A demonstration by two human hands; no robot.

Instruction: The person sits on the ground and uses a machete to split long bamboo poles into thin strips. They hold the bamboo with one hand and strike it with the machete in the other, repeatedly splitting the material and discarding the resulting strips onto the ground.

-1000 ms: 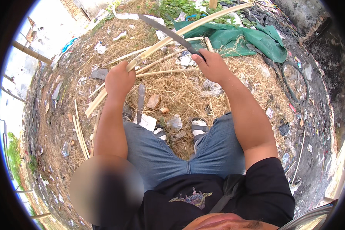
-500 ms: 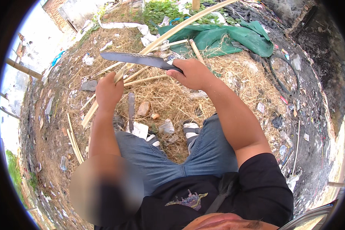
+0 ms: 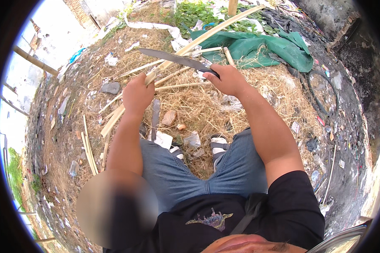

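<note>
My left hand [image 3: 138,93] is closed around a long pale strip of split bamboo [image 3: 217,30], gripping it nearer its lower end. The strip slants from beside my left forearm up to the far right. In my right hand [image 3: 229,81] is the black handle of a machete [image 3: 166,56], its long dark blade pointing left. The blade crosses over the strip just beyond my left fist; whether it touches cannot be told. Other bamboo sticks [image 3: 183,86] lie on the straw beneath.
Between my feet and left hand lies a flat grey blade-like piece [image 3: 155,116] near brick chunks [image 3: 169,117]. More strips [image 3: 89,151] rest on the left. Beyond are a crumpled green sheet [image 3: 278,52] and a grey stone [image 3: 110,87]. A dark hoop [image 3: 324,95] lies right, amid scattered litter.
The whole view has shifted slightly. The machete has moved a little farther out along the strip and its blade tilts more. Both hands keep their holds.
</note>
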